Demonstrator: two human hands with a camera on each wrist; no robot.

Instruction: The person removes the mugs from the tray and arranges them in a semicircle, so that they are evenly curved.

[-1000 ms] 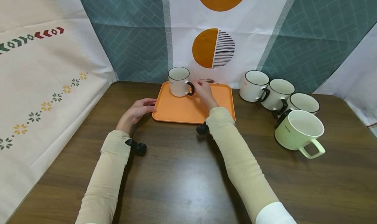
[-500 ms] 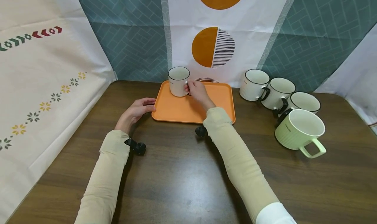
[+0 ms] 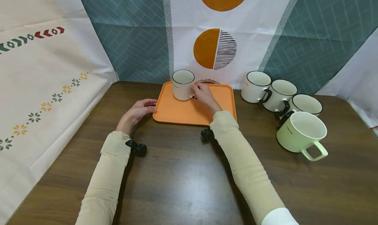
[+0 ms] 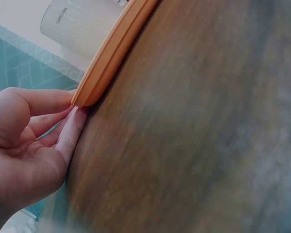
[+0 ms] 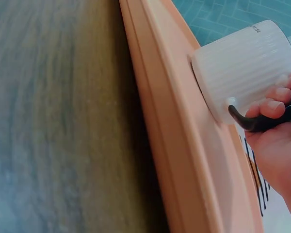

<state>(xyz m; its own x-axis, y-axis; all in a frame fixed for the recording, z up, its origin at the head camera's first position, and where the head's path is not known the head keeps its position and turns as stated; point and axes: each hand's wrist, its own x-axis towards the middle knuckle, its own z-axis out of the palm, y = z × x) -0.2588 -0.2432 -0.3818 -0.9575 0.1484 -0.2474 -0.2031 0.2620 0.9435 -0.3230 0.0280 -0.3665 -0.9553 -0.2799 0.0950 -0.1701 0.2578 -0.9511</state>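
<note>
A white mug [image 3: 182,88] with a dark rim and black handle stands upright on the left part of an orange tray [image 3: 174,115]. My right hand [image 3: 203,94] grips its handle, with the fingers curled through the loop in the right wrist view, where the black handle [image 5: 262,122] shows clearly. At the tray's left edge, my left hand [image 3: 138,110] pinches the rim. The left wrist view has the thumb and fingers [image 4: 70,128] on either side of that rim.
Right of the tray, three white mugs with black handles, among them the nearest white mug [image 3: 255,88], stand in a slanting row. A larger pale green mug [image 3: 290,136] sits in front of them. Patterned cloth [image 3: 138,37] hangs behind the wooden table [image 3: 177,172].
My right hand has closed round the mug's handle, and the mug has shifted slightly right and toward me on the tray. The left hand stays at the tray's edge.
</note>
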